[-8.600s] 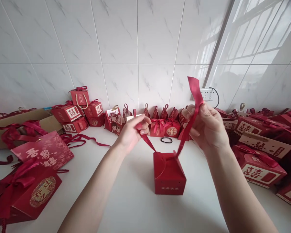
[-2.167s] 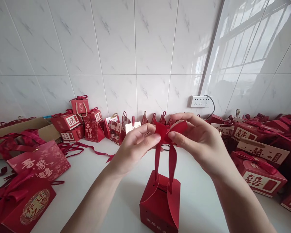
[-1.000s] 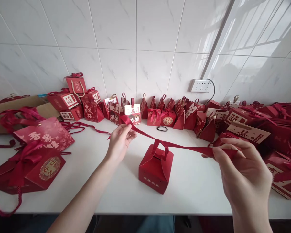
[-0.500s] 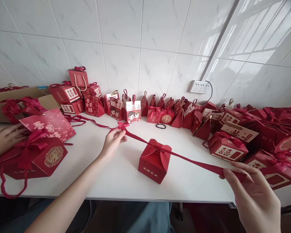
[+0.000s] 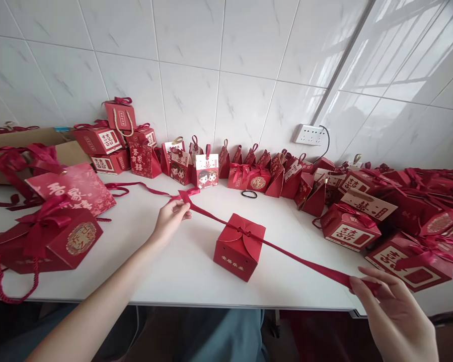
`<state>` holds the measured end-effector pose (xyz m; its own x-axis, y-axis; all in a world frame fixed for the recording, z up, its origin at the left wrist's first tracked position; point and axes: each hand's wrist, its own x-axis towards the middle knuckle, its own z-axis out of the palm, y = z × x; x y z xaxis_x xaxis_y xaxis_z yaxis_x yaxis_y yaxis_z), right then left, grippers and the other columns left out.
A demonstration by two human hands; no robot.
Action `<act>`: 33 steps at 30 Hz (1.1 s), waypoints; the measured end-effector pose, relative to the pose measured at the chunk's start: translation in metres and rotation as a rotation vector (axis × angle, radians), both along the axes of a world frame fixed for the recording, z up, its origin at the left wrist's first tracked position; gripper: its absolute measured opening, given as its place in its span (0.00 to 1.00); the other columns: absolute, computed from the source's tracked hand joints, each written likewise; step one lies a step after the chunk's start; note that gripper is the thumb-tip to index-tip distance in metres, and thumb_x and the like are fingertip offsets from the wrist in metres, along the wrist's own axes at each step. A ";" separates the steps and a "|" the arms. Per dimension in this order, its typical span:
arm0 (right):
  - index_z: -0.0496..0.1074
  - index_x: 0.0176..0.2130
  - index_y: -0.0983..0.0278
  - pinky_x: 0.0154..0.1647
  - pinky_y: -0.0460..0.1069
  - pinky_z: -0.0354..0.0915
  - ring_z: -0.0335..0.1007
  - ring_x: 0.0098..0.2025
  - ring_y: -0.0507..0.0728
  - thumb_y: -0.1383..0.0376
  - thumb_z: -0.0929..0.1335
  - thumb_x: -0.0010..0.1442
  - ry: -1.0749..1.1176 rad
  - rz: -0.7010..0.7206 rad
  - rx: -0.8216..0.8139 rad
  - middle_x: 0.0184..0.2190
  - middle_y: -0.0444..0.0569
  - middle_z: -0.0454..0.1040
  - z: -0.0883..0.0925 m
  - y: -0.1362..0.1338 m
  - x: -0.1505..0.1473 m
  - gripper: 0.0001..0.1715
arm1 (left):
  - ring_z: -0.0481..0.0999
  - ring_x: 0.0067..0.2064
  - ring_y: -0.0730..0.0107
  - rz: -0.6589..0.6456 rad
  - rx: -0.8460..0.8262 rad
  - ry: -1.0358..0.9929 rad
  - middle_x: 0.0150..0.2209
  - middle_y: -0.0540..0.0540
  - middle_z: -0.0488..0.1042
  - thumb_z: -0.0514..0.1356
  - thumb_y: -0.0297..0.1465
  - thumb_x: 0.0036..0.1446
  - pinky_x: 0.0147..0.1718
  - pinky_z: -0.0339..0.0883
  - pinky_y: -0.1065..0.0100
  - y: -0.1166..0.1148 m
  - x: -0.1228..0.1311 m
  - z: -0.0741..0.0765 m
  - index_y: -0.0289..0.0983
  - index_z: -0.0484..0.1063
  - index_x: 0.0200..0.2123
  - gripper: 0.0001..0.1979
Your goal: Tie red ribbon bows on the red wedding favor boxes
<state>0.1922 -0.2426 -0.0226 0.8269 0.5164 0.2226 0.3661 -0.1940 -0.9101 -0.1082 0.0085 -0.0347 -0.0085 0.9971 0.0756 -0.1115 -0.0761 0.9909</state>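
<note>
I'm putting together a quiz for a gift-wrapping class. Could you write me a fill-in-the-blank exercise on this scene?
The left hand and the right hand each pinch one end of a stretched red ____.
It is knotted on top of a small red ____.
A black hair tie lies on the ____ table behind that.
Missing words: ribbon, box, white.

Two bare forearms (image 5: pixel 109 296); slender fingers (image 5: pixel 176 211); blue-grey trousers (image 5: pixel 219 336)
</note>
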 end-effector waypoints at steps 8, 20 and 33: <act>0.70 0.36 0.60 0.28 0.50 0.64 0.70 0.29 0.59 0.46 0.71 0.41 -0.043 0.046 -0.098 0.25 0.46 0.73 -0.007 -0.003 0.007 0.27 | 0.73 0.26 0.70 -0.035 -0.011 0.147 0.22 0.50 0.70 0.65 0.38 0.41 0.35 0.72 0.64 0.005 -0.006 -0.005 0.35 0.68 0.24 0.13; 0.73 0.35 0.61 0.31 0.49 0.68 0.72 0.39 0.62 0.44 0.63 0.55 -0.144 0.479 -0.169 0.38 0.53 0.75 0.003 0.050 -0.021 0.25 | 0.73 0.40 0.61 -0.520 0.265 0.541 0.36 0.47 0.75 0.59 0.40 0.51 0.40 0.65 0.68 -0.032 0.019 0.028 0.41 0.73 0.33 0.10; 0.62 0.25 0.64 0.31 0.46 0.57 0.59 0.27 0.50 0.49 0.68 0.55 0.367 1.093 -0.166 0.24 0.42 0.64 0.012 0.124 -0.055 0.23 | 0.72 0.25 0.69 -0.960 -0.067 0.316 0.24 0.47 0.75 0.64 0.41 0.47 0.27 0.63 0.69 -0.029 0.022 0.036 0.37 0.70 0.22 0.14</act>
